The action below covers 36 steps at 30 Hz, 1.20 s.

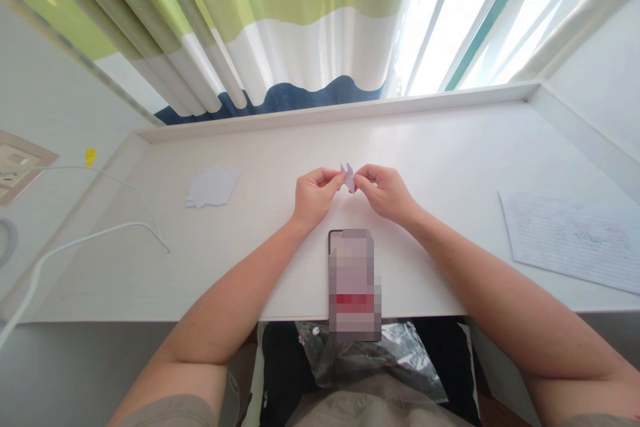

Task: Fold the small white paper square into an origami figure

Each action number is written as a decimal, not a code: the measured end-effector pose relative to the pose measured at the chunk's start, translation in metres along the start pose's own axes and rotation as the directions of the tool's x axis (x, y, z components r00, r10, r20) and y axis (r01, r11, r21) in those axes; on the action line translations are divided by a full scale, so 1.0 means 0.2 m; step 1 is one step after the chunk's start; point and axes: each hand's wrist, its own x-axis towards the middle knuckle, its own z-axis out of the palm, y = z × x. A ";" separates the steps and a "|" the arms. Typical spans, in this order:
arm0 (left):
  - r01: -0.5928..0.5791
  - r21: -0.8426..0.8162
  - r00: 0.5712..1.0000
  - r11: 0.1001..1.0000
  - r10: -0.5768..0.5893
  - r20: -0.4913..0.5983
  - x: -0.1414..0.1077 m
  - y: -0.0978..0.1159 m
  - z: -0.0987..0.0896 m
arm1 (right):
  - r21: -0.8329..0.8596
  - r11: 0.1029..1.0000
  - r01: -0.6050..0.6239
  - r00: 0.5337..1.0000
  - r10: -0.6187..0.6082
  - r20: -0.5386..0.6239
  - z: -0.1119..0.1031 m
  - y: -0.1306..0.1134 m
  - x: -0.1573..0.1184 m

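A small folded piece of white paper (349,177) is held up between both hands over the middle of the white desk (270,267). My left hand (316,197) pinches its left side between thumb and fingers. From the right, my right hand (384,192) grips the other edge of the same paper. Pointed flaps stick up at its top. Just below the hands, a phone (353,280) lies near the desk's front edge, its screen blurred out.
Loose white paper pieces (214,187) lie at the left. A lined, written sheet (570,240) rests at the right. A white cable (95,235) crosses the left side. Clear plastic (400,363) covers my lap. Curtains (300,33) hang behind the raised back rim.
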 end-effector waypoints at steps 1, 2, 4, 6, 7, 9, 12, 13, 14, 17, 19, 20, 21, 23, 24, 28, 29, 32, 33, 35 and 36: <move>0.000 -0.018 1.000 1.000 0.000 0.009 0.00 0.00 0.00 | 0.022 1.000 -0.011 1.000 0.011 -0.008 0.00 0.00 0.00; 0.003 -0.038 1.000 0.999 -0.003 0.018 0.00 0.00 0.00 | 0.044 0.999 -0.025 1.000 0.026 -0.014 0.00 0.00 0.00; 0.022 -0.064 0.999 0.998 -0.019 0.042 0.00 0.00 0.00 | 0.085 0.994 -0.062 0.998 0.064 -0.013 0.00 0.00 0.00; 0.043 -0.070 0.997 0.997 -0.039 0.061 0.00 0.01 0.00 | 0.135 0.986 -0.099 0.995 0.100 0.002 0.00 0.00 0.00; 0.052 -0.075 0.997 0.996 -0.047 0.066 0.00 0.01 0.00 | 0.170 0.979 -0.112 0.994 0.111 0.015 0.00 0.00 0.00; 0.071 -0.098 0.995 0.993 -0.063 0.074 0.00 0.02 0.00 | 0.246 0.960 -0.135 0.991 0.128 0.045 -0.01 0.01 0.00; 0.115 -0.142 0.990 0.983 -0.103 0.093 0.00 0.02 0.00 | 0.271 0.942 -0.196 0.978 0.168 0.124 -0.03 0.01 0.01; 0.135 -0.157 0.987 0.978 -0.120 0.103 0.00 0.02 0.00 | 0.242 0.946 -0.215 0.971 0.182 0.154 -0.03 0.01 0.02; 0.153 -0.174 0.985 0.973 -0.135 0.111 0.01 0.02 0.00 | 0.205 0.952 -0.225 0.966 0.190 0.177 -0.04 0.02 0.02; 0.170 -0.207 0.982 0.964 -0.147 0.123 0.02 0.01 -0.01 | 0.143 0.966 -0.217 0.968 0.193 0.162 -0.05 0.03 0.03; 0.159 -0.192 0.983 0.968 -0.137 0.122 0.03 0.01 -0.02 | 0.186 0.958 -0.221 0.974 0.206 0.095 -0.06 0.04 0.04; 0.160 -0.179 0.982 0.971 -0.138 0.129 0.03 0.01 -0.03 | 0.220 0.949 -0.225 0.974 0.214 0.071 -0.07 0.04 0.04; 0.171 -0.166 0.978 0.971 -0.146 0.150 0.03 0.02 -0.03 | 0.251 0.941 -0.224 0.974 0.215 0.066 -0.07 0.05 0.05; 0.209 -0.142 0.960 0.967 -0.175 0.219 0.03 0.03 -0.04 | 0.282 0.936 -0.213 0.976 0.193 0.097 -0.07 0.05 0.06; 0.231 -0.129 0.946 0.964 -0.192 0.262 0.03 0.04 -0.05 | 0.279 0.938 -0.207 0.976 0.180 0.119 -0.07 0.05 0.06; 0.282 -0.059 0.896 0.957 -0.242 0.372 0.03 0.08 -0.05 | 0.261 0.927 -0.269 0.961 0.242 0.131 -0.07 0.02 0.05; 0.295 -0.039 0.888 0.955 -0.259 0.381 0.04 0.09 -0.05 | 0.269 0.916 -0.298 0.954 0.275 0.122 -0.08 0.01 0.05; 0.310 0.020 0.886 0.951 -0.296 0.358 0.07 0.13 -0.03 | 0.325 0.864 -0.384 0.923 0.373 0.100 -0.12 -0.03 0.05; 0.306 0.042 0.886 0.951 -0.300 0.353 0.09 0.15 -0.02 | 0.340 0.845 -0.412 0.910 0.403 0.100 -0.14 -0.04 0.05; 0.290 0.077 0.890 0.954 -0.298 0.345 0.15 0.18 0.02 | 0.351 0.813 -0.464 0.882 0.459 0.104 -0.19 -0.07 0.05; 0.282 0.088 0.892 0.955 -0.295 0.343 0.18 0.20 0.05 | 0.346 0.803 -0.485 0.871 0.480 0.106 -0.23 -0.09 0.06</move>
